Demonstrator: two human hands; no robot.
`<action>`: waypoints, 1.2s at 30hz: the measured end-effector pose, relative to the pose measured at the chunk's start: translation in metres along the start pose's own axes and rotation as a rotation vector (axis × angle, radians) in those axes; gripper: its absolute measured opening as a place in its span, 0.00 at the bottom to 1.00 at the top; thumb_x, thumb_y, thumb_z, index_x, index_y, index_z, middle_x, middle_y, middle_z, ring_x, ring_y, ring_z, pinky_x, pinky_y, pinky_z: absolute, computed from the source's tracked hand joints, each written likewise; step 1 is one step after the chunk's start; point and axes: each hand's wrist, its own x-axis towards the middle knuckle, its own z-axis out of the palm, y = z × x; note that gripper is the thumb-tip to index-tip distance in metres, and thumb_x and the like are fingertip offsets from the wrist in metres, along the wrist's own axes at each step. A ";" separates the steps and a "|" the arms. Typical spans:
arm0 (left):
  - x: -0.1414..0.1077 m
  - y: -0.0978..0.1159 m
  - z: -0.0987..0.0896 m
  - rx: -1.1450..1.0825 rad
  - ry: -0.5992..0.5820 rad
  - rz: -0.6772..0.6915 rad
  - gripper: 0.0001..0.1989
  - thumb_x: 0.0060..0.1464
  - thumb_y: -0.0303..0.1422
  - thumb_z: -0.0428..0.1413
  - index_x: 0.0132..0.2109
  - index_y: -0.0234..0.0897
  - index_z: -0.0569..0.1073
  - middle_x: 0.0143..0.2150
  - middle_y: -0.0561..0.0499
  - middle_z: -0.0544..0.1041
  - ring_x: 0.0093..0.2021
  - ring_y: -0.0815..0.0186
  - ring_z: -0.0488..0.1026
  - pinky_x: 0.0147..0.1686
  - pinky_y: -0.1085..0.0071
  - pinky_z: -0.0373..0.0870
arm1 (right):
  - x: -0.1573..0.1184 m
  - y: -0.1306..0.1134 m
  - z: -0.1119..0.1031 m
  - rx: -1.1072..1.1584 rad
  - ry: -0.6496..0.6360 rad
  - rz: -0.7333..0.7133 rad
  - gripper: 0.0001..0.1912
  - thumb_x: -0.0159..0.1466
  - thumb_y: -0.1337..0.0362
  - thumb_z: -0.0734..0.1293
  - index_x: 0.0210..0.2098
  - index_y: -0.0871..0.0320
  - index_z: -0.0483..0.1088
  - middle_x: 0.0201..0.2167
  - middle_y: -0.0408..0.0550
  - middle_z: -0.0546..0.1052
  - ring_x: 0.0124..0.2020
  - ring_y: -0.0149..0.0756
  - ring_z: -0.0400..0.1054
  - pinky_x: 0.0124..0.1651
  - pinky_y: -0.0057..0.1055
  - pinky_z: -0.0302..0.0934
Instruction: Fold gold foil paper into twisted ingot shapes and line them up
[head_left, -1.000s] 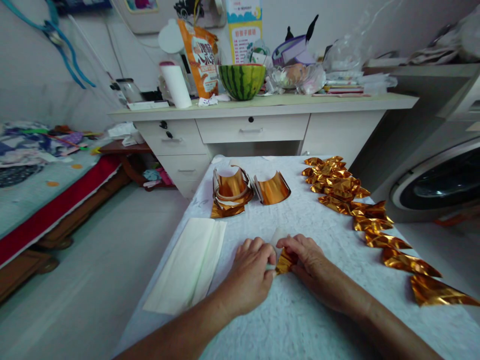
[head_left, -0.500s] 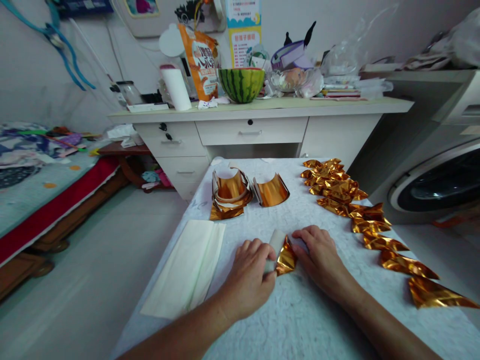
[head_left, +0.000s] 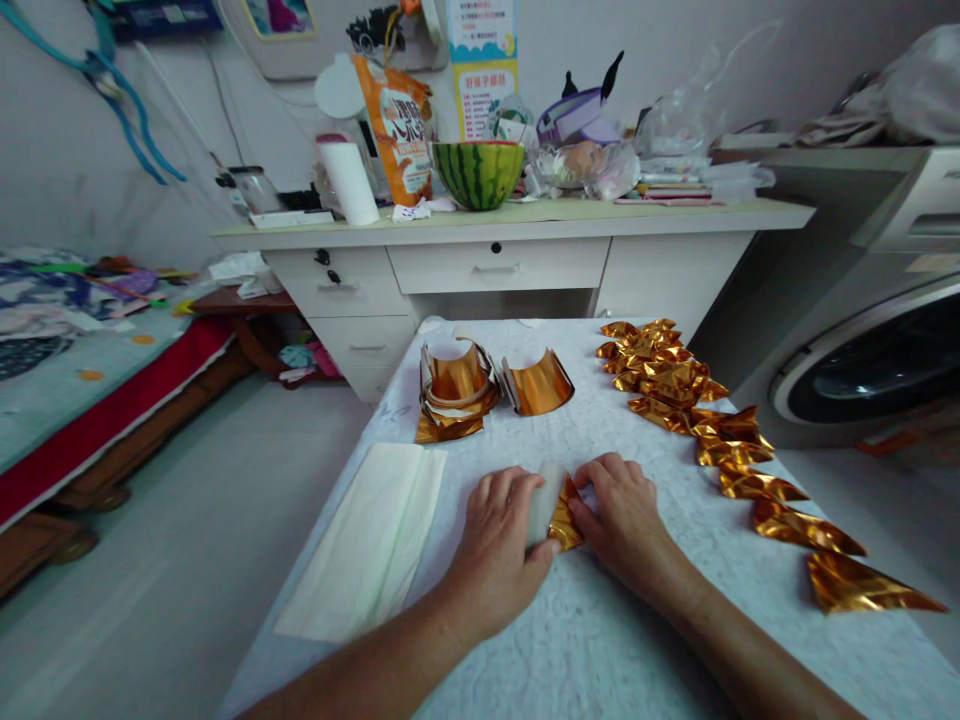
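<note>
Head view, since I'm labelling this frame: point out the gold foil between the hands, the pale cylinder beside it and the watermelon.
Gold foil (head_left: pixel 565 524), head view: middle of its face.
Pale cylinder (head_left: pixel 545 508), head view: its upper side.
Watermelon (head_left: pixel 478 178), head view: striped rind.

Between your left hand (head_left: pixel 501 545) and right hand (head_left: pixel 622 505), the pale roll (head_left: pixel 546 490) and gold foil (head_left: pixel 565 522) fill the gap. Beyond the right, you have a lane of tablecloth (head_left: pixel 611 428), bounded left by curled gold sheets (head_left: pixel 541 388), right by the row of gold twists (head_left: pixel 757 483). White paper (head_left: pixel 360 540) lies flat, passable from above; the desk (head_left: pixel 495 229) stands across the far end.
</note>
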 end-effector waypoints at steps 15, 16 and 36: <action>0.001 0.000 0.002 -0.074 0.007 0.018 0.33 0.48 0.25 0.57 0.61 0.42 0.58 0.61 0.46 0.63 0.62 0.56 0.57 0.63 0.53 0.54 | 0.001 -0.003 -0.003 0.221 0.000 -0.032 0.05 0.57 0.71 0.64 0.32 0.56 0.68 0.37 0.49 0.71 0.42 0.44 0.61 0.44 0.40 0.53; 0.001 0.000 0.003 -0.083 0.021 0.011 0.35 0.48 0.24 0.57 0.62 0.41 0.56 0.62 0.44 0.61 0.63 0.55 0.56 0.64 0.52 0.53 | 0.001 -0.004 -0.005 0.276 -0.013 -0.053 0.05 0.57 0.71 0.63 0.31 0.56 0.67 0.36 0.48 0.71 0.42 0.43 0.62 0.45 0.40 0.54; 0.008 0.003 -0.013 -0.659 0.090 -0.150 0.33 0.49 0.23 0.58 0.61 0.43 0.58 0.50 0.50 0.74 0.46 0.62 0.73 0.49 0.64 0.70 | -0.009 -0.016 -0.023 1.210 -0.385 -0.014 0.14 0.65 0.53 0.65 0.43 0.55 0.66 0.33 0.43 0.73 0.32 0.32 0.67 0.32 0.26 0.60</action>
